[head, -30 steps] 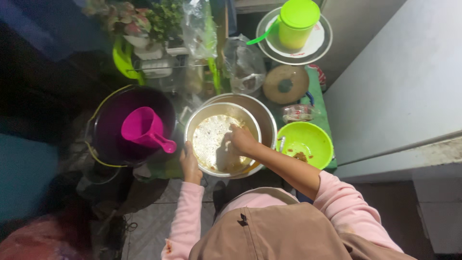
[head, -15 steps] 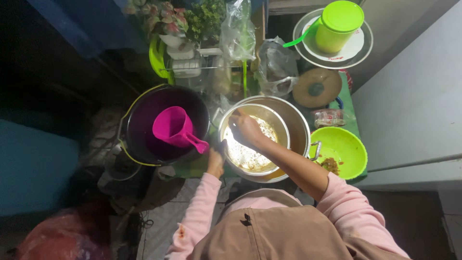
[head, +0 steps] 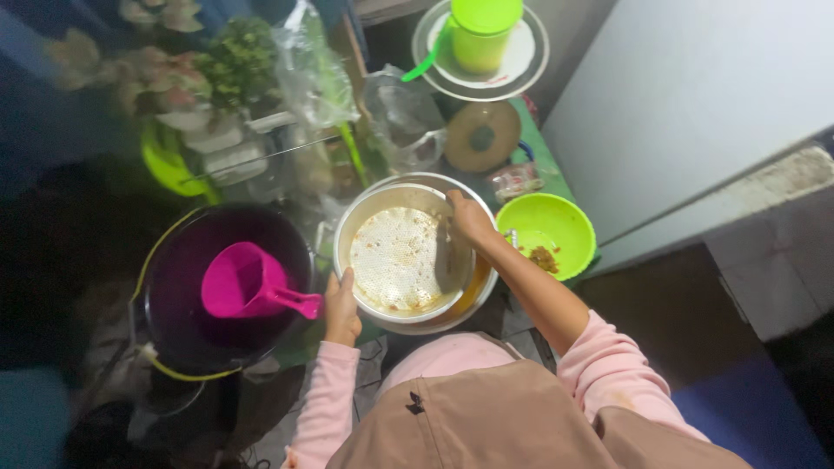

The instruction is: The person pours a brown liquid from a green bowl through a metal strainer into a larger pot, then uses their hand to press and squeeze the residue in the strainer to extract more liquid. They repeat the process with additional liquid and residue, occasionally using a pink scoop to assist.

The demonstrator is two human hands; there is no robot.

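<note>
One metal bowl [head: 401,257] with a pale, wet layer inside sits in a second, wider metal bowl [head: 476,291] in the middle. The left hand [head: 340,306] grips its near rim; the right hand [head: 470,217] is closed at the far rim. One green bowl [head: 546,233] stands just right, one dark bucket [head: 187,287] with one pink scoop [head: 248,281] left.

Light: you are looking down into a dim corner, darkest along the left.
Wall: a pale grey panel [head: 695,95] fills your upper right.
Ledge: a rough whitish ledge [head: 782,187] runs below that panel.
Floor: dark brown floor [head: 669,304] lies at your right.
Surface: a green surface [head: 543,156] shows at its right edge.
</note>
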